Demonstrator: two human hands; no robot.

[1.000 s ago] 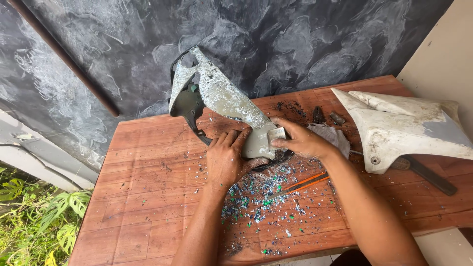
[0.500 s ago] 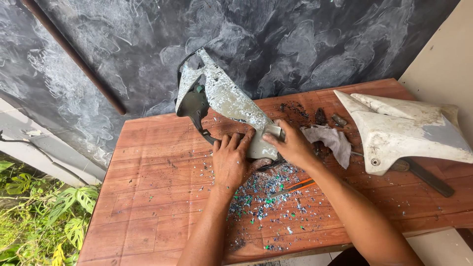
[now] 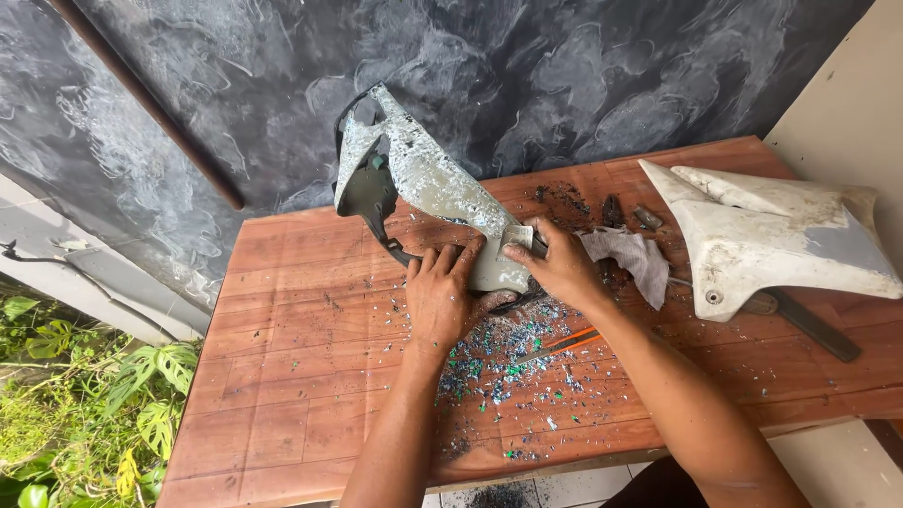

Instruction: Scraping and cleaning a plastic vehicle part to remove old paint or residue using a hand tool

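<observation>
Soft, even daylight, sharp throughout, faint shadows under the forearms, slight wide-angle bending at the edges.

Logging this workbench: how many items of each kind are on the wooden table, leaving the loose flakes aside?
Plastic body panels: 2, grey one under both hands, white one
Cloth rags: 1
Orange-handled tools: 1
Dark-handled tools: 1
Total: 5

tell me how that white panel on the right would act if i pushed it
The white panel looks like a stiff, thin moulded shell, so probably light for its size. It rests on uneven edges, partly over a dark tool, so it would likely rock or skid rather than roll.
</observation>
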